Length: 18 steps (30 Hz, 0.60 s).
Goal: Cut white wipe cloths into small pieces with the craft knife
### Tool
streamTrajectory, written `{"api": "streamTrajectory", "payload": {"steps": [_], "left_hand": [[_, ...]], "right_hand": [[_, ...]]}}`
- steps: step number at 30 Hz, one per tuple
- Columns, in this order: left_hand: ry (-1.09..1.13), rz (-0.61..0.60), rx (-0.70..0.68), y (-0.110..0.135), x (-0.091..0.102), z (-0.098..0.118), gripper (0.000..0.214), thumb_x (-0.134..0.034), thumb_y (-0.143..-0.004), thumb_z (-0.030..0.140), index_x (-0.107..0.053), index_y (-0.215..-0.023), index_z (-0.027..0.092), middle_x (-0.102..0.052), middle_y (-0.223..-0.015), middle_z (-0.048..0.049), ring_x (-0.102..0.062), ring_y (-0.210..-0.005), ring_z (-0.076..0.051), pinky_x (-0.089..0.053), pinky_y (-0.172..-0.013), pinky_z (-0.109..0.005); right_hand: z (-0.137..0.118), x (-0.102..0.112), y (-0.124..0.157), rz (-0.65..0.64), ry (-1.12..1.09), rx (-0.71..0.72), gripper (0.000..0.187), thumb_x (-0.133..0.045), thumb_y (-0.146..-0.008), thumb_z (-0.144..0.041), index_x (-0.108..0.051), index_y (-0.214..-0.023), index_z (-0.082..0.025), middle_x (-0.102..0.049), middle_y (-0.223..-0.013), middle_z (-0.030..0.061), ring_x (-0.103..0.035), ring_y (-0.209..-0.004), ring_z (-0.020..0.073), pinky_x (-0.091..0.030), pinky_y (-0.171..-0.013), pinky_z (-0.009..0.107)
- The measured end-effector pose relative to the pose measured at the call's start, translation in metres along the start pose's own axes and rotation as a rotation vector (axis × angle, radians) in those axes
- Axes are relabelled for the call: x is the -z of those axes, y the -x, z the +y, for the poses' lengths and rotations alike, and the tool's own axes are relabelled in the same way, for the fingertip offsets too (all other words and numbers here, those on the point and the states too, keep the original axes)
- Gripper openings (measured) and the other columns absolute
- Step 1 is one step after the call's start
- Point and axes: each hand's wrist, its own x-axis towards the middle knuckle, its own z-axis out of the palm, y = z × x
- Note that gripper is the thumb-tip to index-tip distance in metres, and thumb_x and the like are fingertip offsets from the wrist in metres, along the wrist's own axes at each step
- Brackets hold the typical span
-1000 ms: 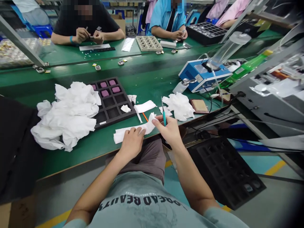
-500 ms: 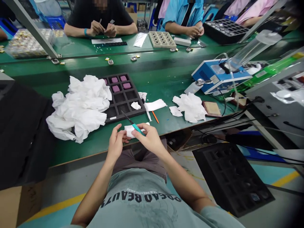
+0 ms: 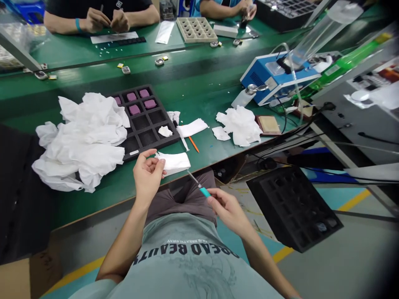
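My left hand (image 3: 147, 176), at the bench's front edge, pinches the left end of a folded white tissue (image 3: 176, 162) between thumb and fingers. A small dark tip shows by the fingertips; what it belongs to is unclear. Below and to the right, my right hand (image 3: 229, 209) grips a slim tool by its teal handle (image 3: 205, 192). The tool's thin grey shaft points up and left, its tip close to the tissue's lower right corner. Behind the tissue lies a black foam tray (image 3: 148, 136) holding several purple blocks (image 3: 134, 109) and a scrap of tissue (image 3: 165, 131).
Crumpled white tissues (image 3: 82, 141) are heaped at the left, with a smaller pile (image 3: 241, 126) at the right. An orange stick (image 3: 193, 144), a pump bottle (image 3: 243, 99) and a blue machine (image 3: 268, 77) stand or lie on the green bench. Two co-workers' hands work across it.
My right hand has drawn the teal-handled tool away from the tissue, down and to the right. My left hand keeps the tissue, now more fully visible. The whole view has shifted.
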Motion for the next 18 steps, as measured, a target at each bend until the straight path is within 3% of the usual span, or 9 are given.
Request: {"api": "streamTrajectory", "payload": {"steps": [5, 11, 14, 18], "left_hand": [[0.002, -0.028, -0.045, 0.005, -0.012, 0.015, 0.043, -0.076, -0.076, 0.033, -0.057, -0.11, 0.017, -0.061, -0.071, 0.0047, -0.062, -0.049, -0.01, -0.048, -0.044, -0.019], [-0.135, 0.025, 0.001, 0.005, 0.009, -0.005, 0.042, -0.073, -0.077, 0.034, -0.056, -0.113, 0.017, -0.061, -0.074, 0.0041, -0.063, -0.052, -0.01, -0.05, -0.048, -0.021], [-0.295, 0.007, 0.053, 0.003, 0.021, -0.026, 0.039, -0.068, -0.081, 0.034, -0.057, -0.115, 0.017, -0.063, -0.077, 0.0014, -0.065, -0.059, -0.013, -0.051, -0.055, -0.024], [-0.697, -0.024, -0.047, 0.009, 0.03, -0.031, 0.028, -0.06, -0.087, 0.031, -0.063, -0.113, 0.02, -0.065, -0.079, -0.0014, -0.064, -0.067, -0.018, -0.05, -0.071, -0.032]], "right_hand": [[0.0, -0.027, -0.019, -0.102, -0.009, 0.038, 0.031, -0.054, -0.093, -0.041, -0.067, -0.11, -0.019, -0.064, -0.074, 0.0012, -0.056, -0.054, 0.0134, -0.045, -0.051, 0.026], [0.004, -0.033, -0.052, 0.029, -0.055, 0.065, 0.041, -0.056, -0.091, -0.051, -0.065, -0.112, -0.017, -0.065, -0.075, 0.0018, -0.057, -0.051, 0.0136, -0.045, -0.048, 0.026], [0.008, -0.029, -0.053, 0.042, -0.053, 0.05, 0.042, -0.057, -0.09, -0.053, -0.065, -0.111, -0.018, -0.064, -0.072, 0.0011, -0.057, -0.051, 0.0143, -0.045, -0.048, 0.026], [0.01, -0.029, -0.051, 0.066, -0.014, 0.054, 0.037, -0.055, -0.091, -0.047, -0.065, -0.113, -0.018, -0.067, -0.078, 0.0034, -0.058, -0.053, 0.0148, -0.045, -0.05, 0.027]]}}
